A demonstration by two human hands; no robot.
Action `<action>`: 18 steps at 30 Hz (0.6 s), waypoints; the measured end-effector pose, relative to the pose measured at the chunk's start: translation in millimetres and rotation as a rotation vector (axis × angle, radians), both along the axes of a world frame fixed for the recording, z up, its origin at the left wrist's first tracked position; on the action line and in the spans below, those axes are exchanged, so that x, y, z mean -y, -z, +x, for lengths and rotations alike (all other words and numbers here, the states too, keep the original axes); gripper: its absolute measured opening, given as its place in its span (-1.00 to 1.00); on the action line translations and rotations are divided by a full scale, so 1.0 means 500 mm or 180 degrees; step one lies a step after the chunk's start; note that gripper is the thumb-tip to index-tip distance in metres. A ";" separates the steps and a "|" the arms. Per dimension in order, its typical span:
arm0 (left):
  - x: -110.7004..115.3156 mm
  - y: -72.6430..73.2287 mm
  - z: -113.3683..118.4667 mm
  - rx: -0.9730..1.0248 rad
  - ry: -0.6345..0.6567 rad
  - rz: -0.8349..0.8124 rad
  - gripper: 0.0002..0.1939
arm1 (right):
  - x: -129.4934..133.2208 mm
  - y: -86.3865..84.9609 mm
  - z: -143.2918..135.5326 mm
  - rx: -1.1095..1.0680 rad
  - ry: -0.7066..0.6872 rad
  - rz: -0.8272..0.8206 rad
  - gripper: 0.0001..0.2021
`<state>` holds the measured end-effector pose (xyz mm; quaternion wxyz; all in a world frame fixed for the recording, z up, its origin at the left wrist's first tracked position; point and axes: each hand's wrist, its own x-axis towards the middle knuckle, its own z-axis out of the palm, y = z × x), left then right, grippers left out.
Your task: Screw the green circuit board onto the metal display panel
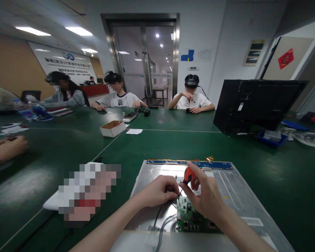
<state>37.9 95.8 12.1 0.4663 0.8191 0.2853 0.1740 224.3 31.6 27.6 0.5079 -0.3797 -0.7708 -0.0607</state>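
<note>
My right hand (208, 197) is closed around the red and black handle of a screwdriver (188, 175). Its thin shaft slants down to the upper left edge of a green circuit board (185, 213). Just left of the shaft, my left hand (161, 190) has its fingers pinched together by that board edge; what is between them is hidden. The board lies on a silver metal panel (241, 199), partly covered by my right hand and wrist. Grey cables (160, 234) run over the panel beside the board. A blue circuit strip (217, 165) lines the panel's far edge.
On the green table (173, 143) a black monitor (257, 105) stands at right, beside a blue tray (271, 138). A small open box (112, 128) sits left of centre. A blurred-out item (86, 192) lies left of the panel. Several people sit around; a co-worker's hands (10, 148) are at left.
</note>
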 end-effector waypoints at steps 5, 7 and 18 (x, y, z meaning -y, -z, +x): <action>0.001 0.005 0.000 0.0102 -0.0028 -0.0094 -0.87 | 0.005 0.000 0.001 -0.0002 -0.0085 -0.0134 -0.39; 0.001 0.006 0.000 0.0120 -0.0027 -0.0149 -0.88 | 0.006 0.001 0.002 -0.0015 -0.0189 -0.0188 -0.36; -0.002 0.013 -0.002 0.0132 0.0012 -0.0050 -0.87 | 0.003 -0.003 -0.005 -0.0080 0.0038 0.0021 -0.47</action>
